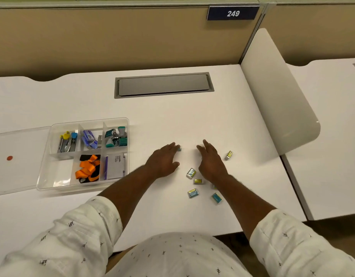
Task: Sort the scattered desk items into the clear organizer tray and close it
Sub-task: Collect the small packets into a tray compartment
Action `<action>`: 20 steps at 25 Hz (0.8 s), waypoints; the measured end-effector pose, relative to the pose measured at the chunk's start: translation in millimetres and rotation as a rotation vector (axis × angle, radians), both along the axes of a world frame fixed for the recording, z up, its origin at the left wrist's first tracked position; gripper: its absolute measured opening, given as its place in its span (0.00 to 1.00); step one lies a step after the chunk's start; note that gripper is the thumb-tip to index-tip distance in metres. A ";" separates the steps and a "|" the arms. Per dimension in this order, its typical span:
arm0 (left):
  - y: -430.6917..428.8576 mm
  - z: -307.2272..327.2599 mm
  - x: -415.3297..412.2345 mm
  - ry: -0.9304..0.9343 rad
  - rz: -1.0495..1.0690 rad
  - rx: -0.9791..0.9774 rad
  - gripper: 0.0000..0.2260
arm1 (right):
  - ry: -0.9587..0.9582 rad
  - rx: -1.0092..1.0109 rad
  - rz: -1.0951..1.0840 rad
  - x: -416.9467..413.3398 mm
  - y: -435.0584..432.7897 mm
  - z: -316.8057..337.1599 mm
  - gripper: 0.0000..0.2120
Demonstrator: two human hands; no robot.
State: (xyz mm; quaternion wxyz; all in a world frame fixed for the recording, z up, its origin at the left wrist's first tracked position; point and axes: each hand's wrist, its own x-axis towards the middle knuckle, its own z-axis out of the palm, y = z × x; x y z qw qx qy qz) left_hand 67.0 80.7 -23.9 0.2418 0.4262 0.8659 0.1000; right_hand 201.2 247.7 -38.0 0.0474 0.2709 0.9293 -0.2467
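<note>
Several small wrapped erasers lie scattered on the white desk: one (191,173) between my wrists, one (198,181) just below it, one (193,193), one (216,197) and one (229,155) off to the right. My left hand (164,159) lies flat, its fingertips touching a small eraser (179,148). My right hand (210,159) lies flat beside it, fingers spread, holding nothing. The clear organizer tray (42,177) stands open at the left, with staplers, staple boxes, stamps, an orange lanyard (88,168) and a notepad in its compartments.
The tray's clear lid (18,156) lies flat to its left, with a red dot on it. A grey cable hatch (163,84) is set into the desk at the back. A white divider panel (278,92) borders the desk on the right.
</note>
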 end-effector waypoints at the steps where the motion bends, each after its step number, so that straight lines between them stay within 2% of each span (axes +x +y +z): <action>1: 5.6 -1.0 -0.8 0.003 -0.003 -0.008 0.31 | -0.010 -0.018 -0.003 -1.7 4.6 -0.9 0.33; 6: 22.1 -4.1 -1.0 0.050 -0.056 -0.038 0.28 | -0.009 -0.074 -0.007 -3.1 15.9 -12.3 0.27; 12: 32.7 -1.9 0.6 0.176 -0.280 -0.080 0.30 | 0.013 -0.038 -0.007 4.3 12.1 -12.4 0.20; 18: 38.2 -0.1 3.7 0.206 -0.224 -0.099 0.17 | -0.011 -0.031 -0.029 7.0 7.1 -8.1 0.16; 20: 32.5 -0.5 4.9 0.187 -0.191 -0.079 0.17 | 0.001 -0.041 -0.050 6.9 3.8 -4.1 0.16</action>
